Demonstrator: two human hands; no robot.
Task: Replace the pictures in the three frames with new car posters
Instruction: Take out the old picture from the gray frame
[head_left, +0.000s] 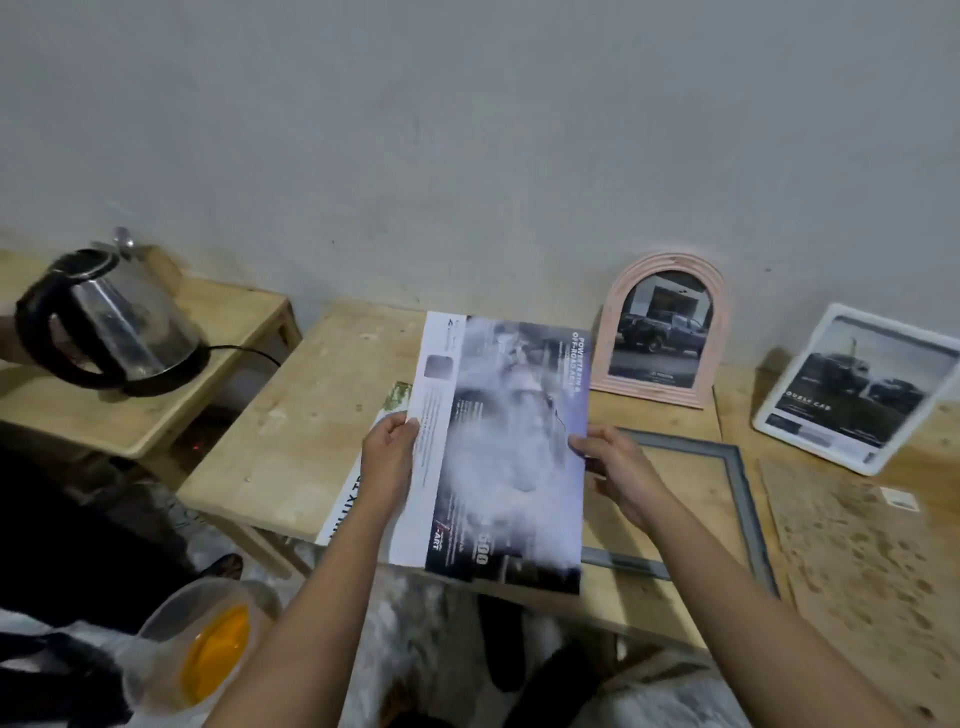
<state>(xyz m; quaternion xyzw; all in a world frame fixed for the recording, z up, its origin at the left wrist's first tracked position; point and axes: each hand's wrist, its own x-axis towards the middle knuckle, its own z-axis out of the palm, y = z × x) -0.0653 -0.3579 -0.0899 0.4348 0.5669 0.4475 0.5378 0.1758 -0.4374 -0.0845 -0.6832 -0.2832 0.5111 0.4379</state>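
I hold a glossy car poster (501, 452) above the wooden table (291, 415), my left hand (389, 457) gripping its left edge and my right hand (618, 467) its right edge. Glare washes out the poster's middle. Under my right hand an empty grey frame (743, 499) lies flat on the table. A pink arched frame (665, 332) with a truck picture leans on the wall. A white frame (857, 389) with a car picture leans at the far right. Another printed sheet (348, 499) lies under the poster.
A brown backing board (852, 551) lies flat at the right. On a lower side table (156, 405) at the left stands a steel kettle (109, 322) with its cord. A clear jug with orange liquid (202, 649) sits low at the left.
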